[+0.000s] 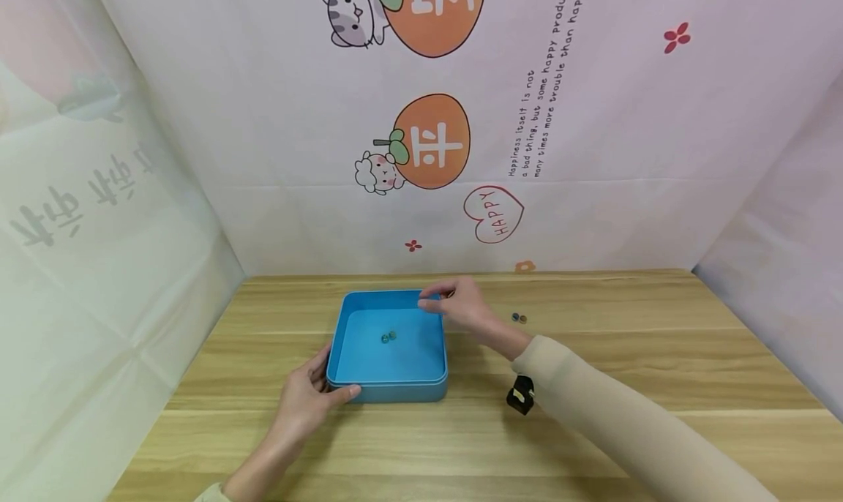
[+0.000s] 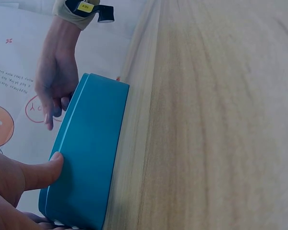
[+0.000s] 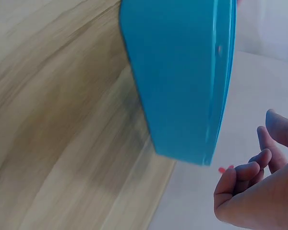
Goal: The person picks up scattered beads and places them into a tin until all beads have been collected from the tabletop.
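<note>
A square, open-topped blue box point(image 1: 388, 392) stands on the wooden table. My left hand point(image 1: 306, 396) grips its front left corner, the thumb on the front wall and the fingers along the left side. In the left wrist view that thumb point(image 2: 43, 173) lies against the blue wall. Two small round greenish pieces point(image 1: 388, 336) lie on the box floor, too small to name. Over the box's back right corner hovers my right hand point(image 1: 461, 302). Its thumb and index finger are apart with nothing seen between them; the other fingers bend loosely, as the right wrist view point(image 3: 259, 184) shows.
Two more small round pieces, one dark bluish point(image 1: 516, 317) and one brownish point(image 1: 523, 318), lie on the table point(image 1: 626, 356) right of the box. A black wrist device point(image 1: 520, 394) hangs at the right sleeve. A printed cloth point(image 1: 593, 216) rises behind the table.
</note>
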Motion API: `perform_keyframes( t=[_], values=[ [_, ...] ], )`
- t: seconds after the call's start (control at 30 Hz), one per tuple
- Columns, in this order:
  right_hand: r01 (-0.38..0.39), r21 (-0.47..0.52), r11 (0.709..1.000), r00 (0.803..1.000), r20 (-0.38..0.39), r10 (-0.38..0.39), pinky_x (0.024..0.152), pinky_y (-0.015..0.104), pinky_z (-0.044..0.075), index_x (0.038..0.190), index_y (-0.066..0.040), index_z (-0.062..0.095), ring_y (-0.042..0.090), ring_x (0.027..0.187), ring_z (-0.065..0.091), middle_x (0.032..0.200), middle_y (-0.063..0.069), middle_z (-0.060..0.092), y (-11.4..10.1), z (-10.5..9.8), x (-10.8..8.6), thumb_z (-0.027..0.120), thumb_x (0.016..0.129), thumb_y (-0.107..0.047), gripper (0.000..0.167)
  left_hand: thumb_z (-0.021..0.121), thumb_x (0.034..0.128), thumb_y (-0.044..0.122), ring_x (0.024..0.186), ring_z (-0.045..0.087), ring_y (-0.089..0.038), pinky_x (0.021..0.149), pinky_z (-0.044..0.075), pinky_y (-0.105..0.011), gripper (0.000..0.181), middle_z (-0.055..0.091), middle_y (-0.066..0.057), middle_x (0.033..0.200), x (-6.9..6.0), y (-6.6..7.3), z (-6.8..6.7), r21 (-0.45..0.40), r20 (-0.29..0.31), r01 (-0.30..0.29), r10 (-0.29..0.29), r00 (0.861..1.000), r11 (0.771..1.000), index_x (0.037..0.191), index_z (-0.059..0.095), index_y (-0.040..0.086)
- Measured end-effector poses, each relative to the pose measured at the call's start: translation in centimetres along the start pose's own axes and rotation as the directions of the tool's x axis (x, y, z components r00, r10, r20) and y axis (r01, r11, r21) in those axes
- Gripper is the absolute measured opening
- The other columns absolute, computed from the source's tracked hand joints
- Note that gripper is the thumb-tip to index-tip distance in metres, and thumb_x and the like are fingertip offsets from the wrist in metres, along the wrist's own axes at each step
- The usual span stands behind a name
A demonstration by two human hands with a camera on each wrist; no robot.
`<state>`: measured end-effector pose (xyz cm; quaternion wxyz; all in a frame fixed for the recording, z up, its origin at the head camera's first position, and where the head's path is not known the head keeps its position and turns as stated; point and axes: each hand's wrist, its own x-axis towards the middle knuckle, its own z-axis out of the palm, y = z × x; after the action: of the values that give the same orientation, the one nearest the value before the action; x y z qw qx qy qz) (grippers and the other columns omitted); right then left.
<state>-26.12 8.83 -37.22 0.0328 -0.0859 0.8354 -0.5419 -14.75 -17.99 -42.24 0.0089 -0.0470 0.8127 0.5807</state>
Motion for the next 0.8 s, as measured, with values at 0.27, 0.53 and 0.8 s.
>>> perform_keyframes(
  t=[0.27,0.53,0.8],
  values=[
    [0.005,0.011,1.000,1.000,0.010,-0.005,0.074,0.032,0.044,0.115,-0.002,0.080,0.025,0.095,0.053,0.118,0.012,0.072,1.7,-3.3,-0.9,0.077,0.099,-0.014,0.021,0.090,0.0850,0.007,0.148,0.037,-0.043,0.116,0.039,-0.051,0.097,0.035,-0.030,0.162,0.0,0.0,-0.1,0.004,0.000,-0.008,0.008,1.000,1.000,0.161,0.031,-0.007],
    [0.011,0.003,1.000,1.000,-0.024,-0.011,0.083,0.034,0.047,0.118,-0.002,0.080,0.024,0.101,0.055,0.126,0.014,0.072,3.8,-6.5,-1.2,0.078,0.098,-0.019,0.027,0.090,0.0856,0.009,0.149,0.034,-0.043,0.117,0.039,-0.051,0.099,0.032,-0.030,0.164,0.0,-0.2,-0.1,0.008,0.005,0.000,0.000,1.000,1.000,0.162,0.029,-0.007],
    [-0.019,0.032,0.999,0.998,-0.066,0.021,0.074,0.032,0.047,0.122,0.000,0.077,0.021,0.096,0.052,0.128,0.014,0.070,5.7,-9.3,-2.2,0.077,0.099,-0.018,0.029,0.089,0.0860,0.008,0.150,0.034,-0.043,0.118,0.038,-0.052,0.098,0.032,-0.029,0.164,0.1,-0.1,-0.1,0.011,0.007,0.002,-0.002,1.000,1.000,0.162,0.030,-0.007]
  ],
)
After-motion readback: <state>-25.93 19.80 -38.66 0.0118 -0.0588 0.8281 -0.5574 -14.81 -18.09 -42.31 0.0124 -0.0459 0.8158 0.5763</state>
